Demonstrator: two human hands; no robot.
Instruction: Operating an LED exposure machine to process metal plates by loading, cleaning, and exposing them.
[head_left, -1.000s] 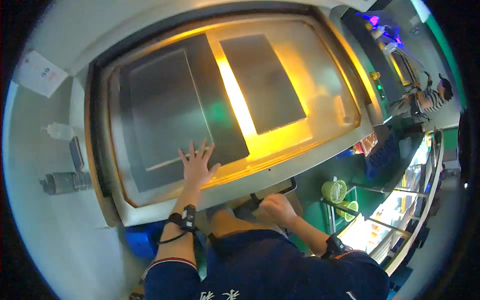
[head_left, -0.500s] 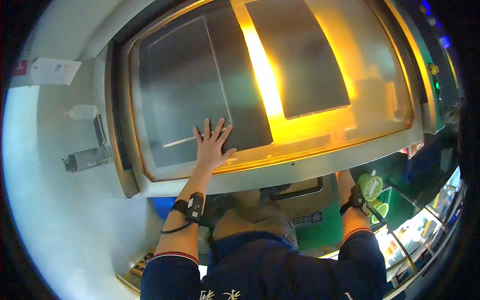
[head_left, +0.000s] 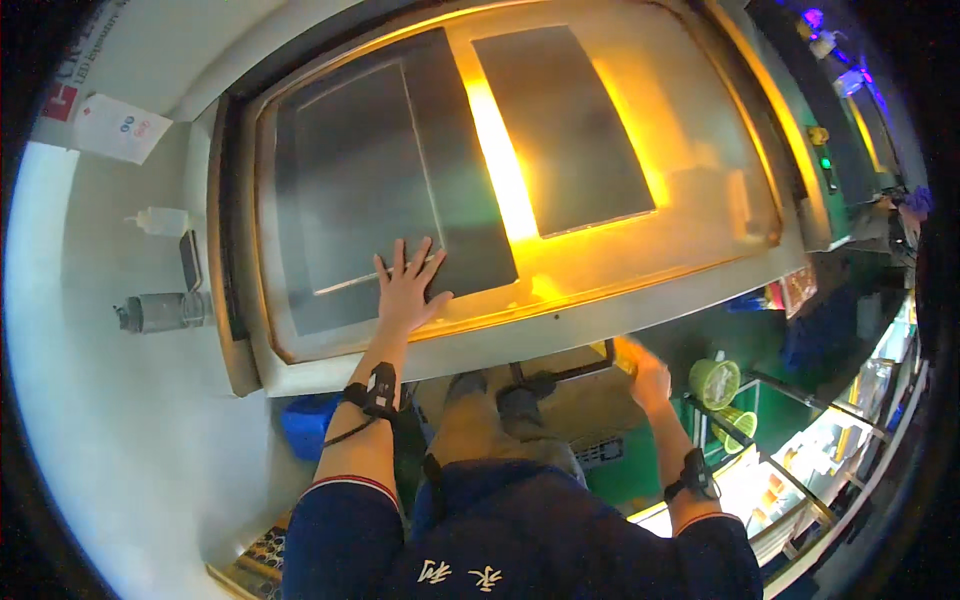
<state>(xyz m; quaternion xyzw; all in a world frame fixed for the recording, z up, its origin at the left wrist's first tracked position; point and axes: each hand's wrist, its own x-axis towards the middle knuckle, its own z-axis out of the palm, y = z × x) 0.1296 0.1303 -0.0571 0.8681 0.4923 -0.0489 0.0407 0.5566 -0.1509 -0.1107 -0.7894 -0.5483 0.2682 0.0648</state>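
The person's left hand lies flat with fingers spread on the large dark grey rectangular sheet, at its near edge, holding nothing. That sheet rests on the yellow-lit glass bed of a metal-framed machine, beside a second dark grey sheet. The right hand hangs below the machine's front edge, blurred; whether it is open or closed cannot be told. A grey cylindrical bottle lies on the white tabletop to the left.

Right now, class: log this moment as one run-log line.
left hand: flat, fingers spread on dark sheet | right hand: blurred, at glowing table's front edge, holding nothing visible | second dark sheet: untouched
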